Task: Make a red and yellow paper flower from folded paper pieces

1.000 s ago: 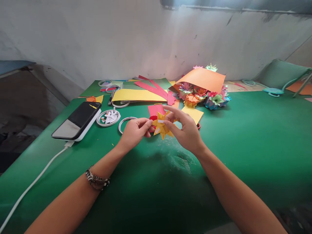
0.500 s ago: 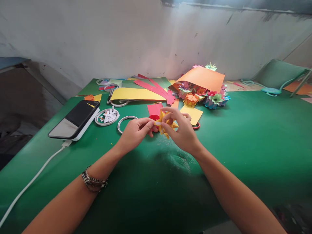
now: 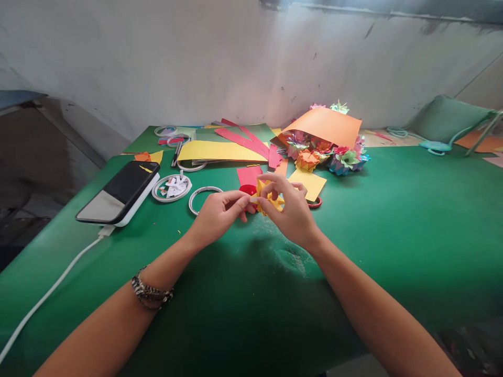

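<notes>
A spiky yellow folded-paper flower [image 3: 275, 202] is between my hands, just above the table. My left hand [image 3: 222, 213] is closed, thumb and forefinger pinched at the flower's left side. My right hand [image 3: 293, 212] curls over the flower from the right, its thumb and fingertips on it and covering much of it. A small whitish strip [image 3: 253, 199], perhaps tape, shows between the two thumb tips. Right behind my left fingertips is a round red paper piece [image 3: 247, 189], partly hidden.
On the green table [image 3: 393, 225] are a tape roll [image 3: 171, 198] with white scraps inside, another ring [image 3: 190, 201], a phone-like device [image 3: 126, 191] with a cable [image 3: 58, 285], and red-handled scissors [image 3: 316, 203], mostly covered by a yellow square [image 3: 310, 183]. Colourful paper flowers [image 3: 308, 159] sit behind under orange paper [image 3: 324, 125].
The fingertips of both hands have shifted slightly around the yellow flower, and the flower has turned and risen a little. My head view has moved very slightly.
</notes>
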Action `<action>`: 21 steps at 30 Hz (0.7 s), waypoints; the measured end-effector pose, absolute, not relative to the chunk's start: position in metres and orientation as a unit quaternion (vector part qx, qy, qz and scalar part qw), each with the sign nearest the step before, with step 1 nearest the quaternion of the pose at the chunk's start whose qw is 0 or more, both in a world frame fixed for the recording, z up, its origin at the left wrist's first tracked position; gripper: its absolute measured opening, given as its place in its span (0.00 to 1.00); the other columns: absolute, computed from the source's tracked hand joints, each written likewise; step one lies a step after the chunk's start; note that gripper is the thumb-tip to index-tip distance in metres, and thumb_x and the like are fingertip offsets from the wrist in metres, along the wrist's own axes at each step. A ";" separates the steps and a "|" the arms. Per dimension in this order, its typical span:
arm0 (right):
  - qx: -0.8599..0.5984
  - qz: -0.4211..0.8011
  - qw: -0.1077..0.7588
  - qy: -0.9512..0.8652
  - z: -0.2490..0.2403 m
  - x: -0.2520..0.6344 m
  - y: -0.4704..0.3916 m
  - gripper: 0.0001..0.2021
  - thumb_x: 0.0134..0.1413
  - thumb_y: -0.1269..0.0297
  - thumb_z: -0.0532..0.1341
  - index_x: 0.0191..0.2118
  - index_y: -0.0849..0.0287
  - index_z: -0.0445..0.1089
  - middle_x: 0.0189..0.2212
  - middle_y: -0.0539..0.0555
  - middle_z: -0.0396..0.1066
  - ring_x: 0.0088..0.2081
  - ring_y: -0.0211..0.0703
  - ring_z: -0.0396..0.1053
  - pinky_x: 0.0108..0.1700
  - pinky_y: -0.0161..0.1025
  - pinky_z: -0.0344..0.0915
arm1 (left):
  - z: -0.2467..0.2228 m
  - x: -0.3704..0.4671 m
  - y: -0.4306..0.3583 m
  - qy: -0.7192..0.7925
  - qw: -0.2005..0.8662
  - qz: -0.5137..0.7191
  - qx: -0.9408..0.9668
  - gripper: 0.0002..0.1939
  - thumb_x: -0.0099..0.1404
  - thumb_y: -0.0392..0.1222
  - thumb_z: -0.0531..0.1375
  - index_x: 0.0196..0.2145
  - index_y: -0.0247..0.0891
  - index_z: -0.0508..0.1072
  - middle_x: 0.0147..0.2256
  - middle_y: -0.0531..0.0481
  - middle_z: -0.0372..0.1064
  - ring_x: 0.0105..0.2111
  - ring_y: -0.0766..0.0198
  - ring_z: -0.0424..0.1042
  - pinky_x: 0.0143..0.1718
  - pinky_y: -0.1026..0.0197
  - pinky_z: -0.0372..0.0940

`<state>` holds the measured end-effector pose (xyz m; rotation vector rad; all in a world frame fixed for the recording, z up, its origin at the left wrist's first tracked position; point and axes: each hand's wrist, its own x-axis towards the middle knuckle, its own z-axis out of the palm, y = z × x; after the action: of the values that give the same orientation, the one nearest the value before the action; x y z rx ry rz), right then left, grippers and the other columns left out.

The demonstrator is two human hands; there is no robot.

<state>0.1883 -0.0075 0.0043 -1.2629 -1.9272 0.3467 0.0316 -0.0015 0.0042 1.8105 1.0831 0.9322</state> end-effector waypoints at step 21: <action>-0.530 0.066 0.417 -0.736 0.007 0.182 -0.015 0.11 0.49 0.67 0.60 0.41 0.53 0.64 0.27 0.48 0.67 0.33 0.42 0.63 0.39 0.42 0.48 | 0.004 0.034 -0.005 0.393 0.391 0.408 0.725 0.13 0.60 0.46 0.54 0.24 0.35 0.70 0.23 0.52 0.71 0.19 0.72 0.64 0.23 0.68 0.61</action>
<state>0.1823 -0.0146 0.0073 -1.3297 -1.8465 0.1662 0.0340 -0.0051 0.0038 1.8424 0.9989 1.0371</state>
